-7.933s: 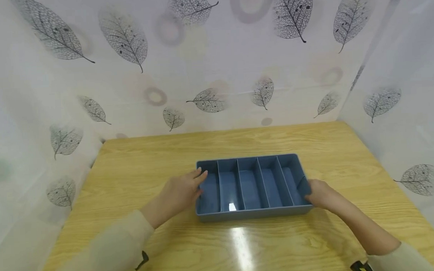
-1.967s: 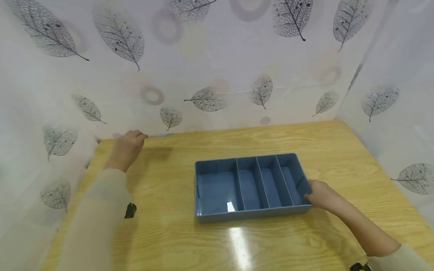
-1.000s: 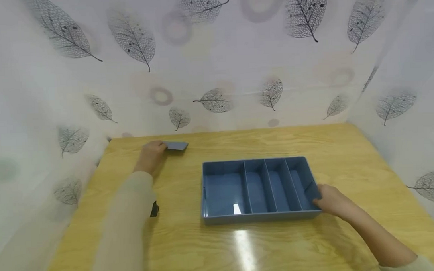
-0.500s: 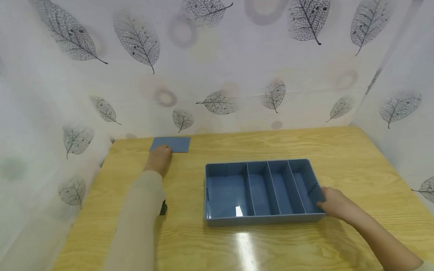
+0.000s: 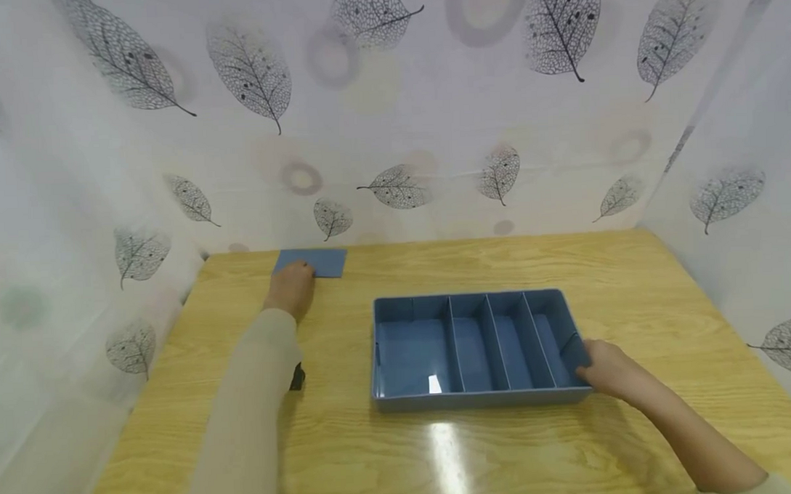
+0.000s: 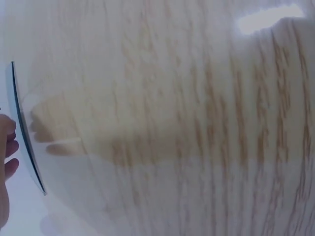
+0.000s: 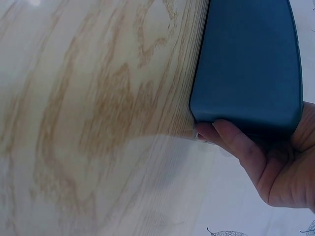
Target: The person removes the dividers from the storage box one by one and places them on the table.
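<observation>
A blue-grey divider panel (image 5: pixel 329 262) lies at the back left of the wooden table, near the wall. My left hand (image 5: pixel 289 288) pinches its front edge with curled fingers, partly covering it; in the left wrist view the divider (image 6: pixel 23 132) shows as a thin curved strip beside the fingertips. A shallow blue-grey organizer box (image 5: pixel 482 400) stands right of the middle. It has one wide compartment at the left and narrower ones to the right. My right hand (image 5: pixel 612 369) grips its right end; in the right wrist view fingers wrap the corner of the box (image 7: pixel 248 64).
The wooden table (image 5: pixel 350 452) reaches back to a wall sheet (image 5: pixel 424 130) printed with leaves, and similar sheets close both sides. A dark strap piece (image 5: pixel 297 377) hangs at the left sleeve. Light glares on the tabletop in front of the box.
The left hand has lifted the leftmost divider out of the box, carried it to the back left and laid it flat. The right hand has kept its grip on the box.
</observation>
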Available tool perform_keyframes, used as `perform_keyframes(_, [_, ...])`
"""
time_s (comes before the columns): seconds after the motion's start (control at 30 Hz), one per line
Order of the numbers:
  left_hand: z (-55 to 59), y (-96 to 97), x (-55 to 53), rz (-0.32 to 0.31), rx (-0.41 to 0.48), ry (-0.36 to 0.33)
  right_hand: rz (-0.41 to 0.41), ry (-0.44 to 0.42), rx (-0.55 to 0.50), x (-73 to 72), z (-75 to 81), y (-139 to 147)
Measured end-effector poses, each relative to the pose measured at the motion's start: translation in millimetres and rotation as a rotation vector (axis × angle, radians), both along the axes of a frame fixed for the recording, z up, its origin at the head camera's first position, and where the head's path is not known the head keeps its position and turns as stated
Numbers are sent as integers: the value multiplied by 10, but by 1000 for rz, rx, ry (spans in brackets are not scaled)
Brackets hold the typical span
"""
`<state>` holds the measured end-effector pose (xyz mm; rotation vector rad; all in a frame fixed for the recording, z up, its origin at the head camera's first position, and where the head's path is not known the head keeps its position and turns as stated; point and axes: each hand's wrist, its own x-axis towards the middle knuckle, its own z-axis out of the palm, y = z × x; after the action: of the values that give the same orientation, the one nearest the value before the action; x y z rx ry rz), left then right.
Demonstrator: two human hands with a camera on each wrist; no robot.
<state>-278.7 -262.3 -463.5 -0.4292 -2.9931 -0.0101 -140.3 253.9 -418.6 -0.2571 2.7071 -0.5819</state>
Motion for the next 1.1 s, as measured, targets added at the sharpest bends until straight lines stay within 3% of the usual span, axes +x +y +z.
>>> perform_keyframes(0.1, [18, 12, -20, -71, 29, 48, -3, 1, -7, 1, -5, 4])
perform_keyframes(0.33, [99, 75, -62, -334, 24, 173, -10, -5, -43, -10, 7, -7])
perform_keyframes(0.6, [290, 312, -12, -586, 66, 105, -7, -2, -39, -10, 18, -11])
perform_keyframes(0.73, [370, 438, 22, -704, 75, 151, -8, -5, -32, -10, 14, -6])
perform_keyframes(0.87, [456, 556, 65, -792, 80, 180, -10, -11, -30, -12, 3, 0])
perform_keyframes(1.1, [628, 741, 134, -858, 64, 179, -14, -12, -42, -23, 9, 2])
